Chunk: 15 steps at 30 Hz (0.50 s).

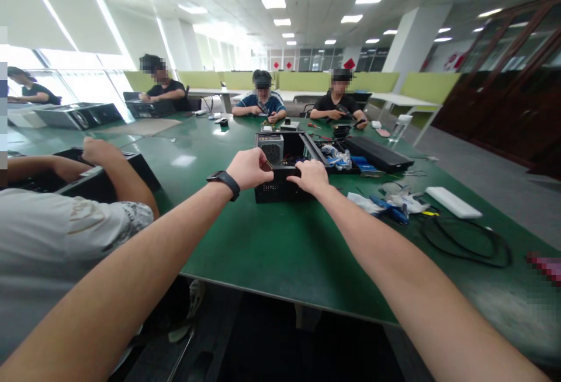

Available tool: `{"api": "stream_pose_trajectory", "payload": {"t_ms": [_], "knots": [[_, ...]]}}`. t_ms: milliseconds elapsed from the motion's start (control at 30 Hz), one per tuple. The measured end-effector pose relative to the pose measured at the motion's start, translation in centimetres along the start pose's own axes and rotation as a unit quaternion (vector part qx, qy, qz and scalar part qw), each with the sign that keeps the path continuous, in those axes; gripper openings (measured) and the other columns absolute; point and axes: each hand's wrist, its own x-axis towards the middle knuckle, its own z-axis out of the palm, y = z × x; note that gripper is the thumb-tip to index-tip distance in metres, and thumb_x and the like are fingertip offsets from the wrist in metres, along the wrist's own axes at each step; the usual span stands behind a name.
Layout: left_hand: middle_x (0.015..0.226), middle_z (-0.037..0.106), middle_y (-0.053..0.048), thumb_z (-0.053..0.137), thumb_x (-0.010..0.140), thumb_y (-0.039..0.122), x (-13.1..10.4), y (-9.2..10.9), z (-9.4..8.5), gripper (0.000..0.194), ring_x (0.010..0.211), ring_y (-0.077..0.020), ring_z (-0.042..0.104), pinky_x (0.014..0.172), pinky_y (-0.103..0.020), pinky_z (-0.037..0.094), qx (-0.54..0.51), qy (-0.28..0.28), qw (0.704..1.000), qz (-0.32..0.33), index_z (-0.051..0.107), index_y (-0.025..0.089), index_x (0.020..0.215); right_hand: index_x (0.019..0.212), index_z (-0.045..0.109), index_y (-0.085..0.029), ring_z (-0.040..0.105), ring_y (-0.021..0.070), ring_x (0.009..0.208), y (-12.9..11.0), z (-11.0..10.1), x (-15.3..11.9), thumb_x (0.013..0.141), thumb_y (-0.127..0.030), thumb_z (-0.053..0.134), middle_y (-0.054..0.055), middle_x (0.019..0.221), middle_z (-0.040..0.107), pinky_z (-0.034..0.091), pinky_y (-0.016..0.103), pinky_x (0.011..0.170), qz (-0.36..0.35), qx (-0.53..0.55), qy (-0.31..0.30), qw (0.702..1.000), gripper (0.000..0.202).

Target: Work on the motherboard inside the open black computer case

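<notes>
A black computer case lies open on the green table in front of me, with a grey power supply inside at its left. My left hand, a black watch on its wrist, is at the case's near left corner. Its fingers are closed in a pinch on a small thin piece that I cannot make out. Over the near rim, to the right, my right hand grips the case, thumb on the outside and fingers over the edge. Much of the case's inside is dark.
Right of the case are a black panel, blue-and-white gloves, more gloves, a white box and a black cable. At my left a co-worker's arm reaches over another case. Several people sit across the table.
</notes>
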Motion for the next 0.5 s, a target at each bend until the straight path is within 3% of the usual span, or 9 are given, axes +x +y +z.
{"api": "stream_pose_trajectory", "payload": {"t_ms": [233, 367, 500], "knots": [[0.09, 0.074, -0.006, 0.069, 0.068, 0.035, 0.2, 1.1, -0.4, 0.028, 0.081, -0.0191, 0.066, 0.069, -0.028, 0.049, 0.028, -0.012, 0.999, 0.025, 0.067, 0.017, 0.09, 0.102, 0.062, -0.017, 0.057, 0.021, 0.098, -2.2, -2.3, -8.2, 0.092, -0.057, 0.053, 0.006, 0.1, 0.062, 0.043, 0.041, 0.09, -0.022, 0.02, 0.046, 0.999, 0.042], [0.089, 0.075, -0.006, 0.068, 0.066, 0.032, -0.6, 2.9, 0.4, 0.026, 0.08, -0.0191, 0.067, 0.07, -0.027, 0.049, 0.07, -0.077, 0.992, 0.075, 0.071, 0.017, 0.087, 0.094, 0.063, -0.019, 0.052, 0.0229, 0.091, -3.2, -4.8, -14.6, 0.089, -0.057, 0.057, 0.007, 0.088, 0.062, 0.034, 0.038, 0.085, -0.03, 0.041, 0.067, 0.996, 0.039], [0.085, 0.075, -0.006, 0.069, 0.064, 0.032, -2.0, 4.2, 2.4, 0.026, 0.079, -0.0202, 0.068, 0.066, -0.027, 0.048, 0.131, -0.157, 0.969, 0.136, 0.074, 0.018, 0.085, 0.096, 0.064, -0.02, 0.048, 0.0223, 0.088, -4.2, -7.3, -20.9, 0.09, -0.053, 0.059, 0.005, 0.085, 0.06, 0.03, 0.037, 0.083, -0.034, 0.067, 0.073, 0.995, 0.034]]}}
